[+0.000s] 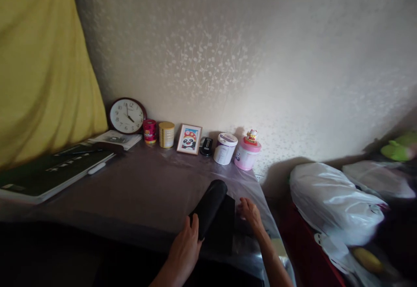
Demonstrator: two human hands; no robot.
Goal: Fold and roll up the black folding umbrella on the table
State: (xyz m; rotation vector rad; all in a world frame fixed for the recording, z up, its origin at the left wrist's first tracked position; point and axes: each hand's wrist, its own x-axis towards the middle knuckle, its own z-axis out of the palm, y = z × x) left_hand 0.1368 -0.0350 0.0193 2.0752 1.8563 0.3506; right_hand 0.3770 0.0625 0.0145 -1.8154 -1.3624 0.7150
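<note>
A black rolled-up sheet (213,198), like a mat, lies slantwise near the table's front right. From its right side a flat black part (226,226) spreads out on the table. My left hand (185,248) grips the near end of the roll, thumb and fingers around it. Just right of the flat part, my right hand (249,213) is held with its fingers curled together. Whether anything is between those fingers cannot be made out.
Along the wall stand a clock (127,115), a red tin (150,131), a yellow tin (167,135), a panda picture frame (189,139), a black stapler-like object (206,146), a white tub (225,149) and a pink tub (246,154) topped by a figurine. A large green book (55,169) lies left; white bags (335,200) sit right.
</note>
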